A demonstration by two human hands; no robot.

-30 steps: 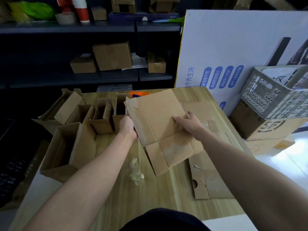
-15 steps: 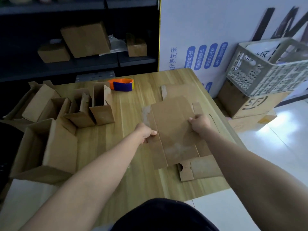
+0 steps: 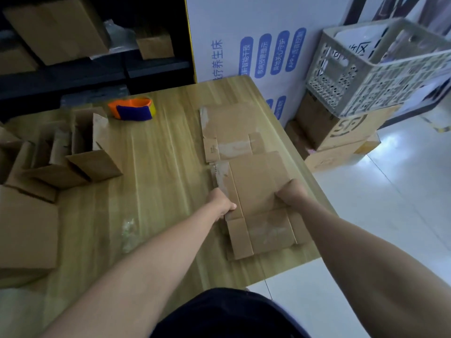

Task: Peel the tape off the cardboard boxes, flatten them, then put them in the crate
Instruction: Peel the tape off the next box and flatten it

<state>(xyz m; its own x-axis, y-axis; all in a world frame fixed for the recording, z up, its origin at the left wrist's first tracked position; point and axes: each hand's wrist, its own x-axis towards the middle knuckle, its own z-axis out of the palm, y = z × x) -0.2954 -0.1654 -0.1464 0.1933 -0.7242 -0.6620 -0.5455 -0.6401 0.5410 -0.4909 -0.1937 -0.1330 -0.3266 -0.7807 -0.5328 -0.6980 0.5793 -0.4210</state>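
I have the flattened brown cardboard box [image 3: 256,181] lying on the pale wooden table [image 3: 158,167] near its right edge, just below a second flattened brown sheet [image 3: 229,123]. My left hand [image 3: 220,202] pinches its left edge and my right hand [image 3: 290,192] curls round its right edge. I judge it light, stiff across the panels but floppy at the creases, so holding opposite edges mid-panel should stop the flaps sagging on the way to the grey perforated plastic crate [image 3: 366,76], well off to the right.
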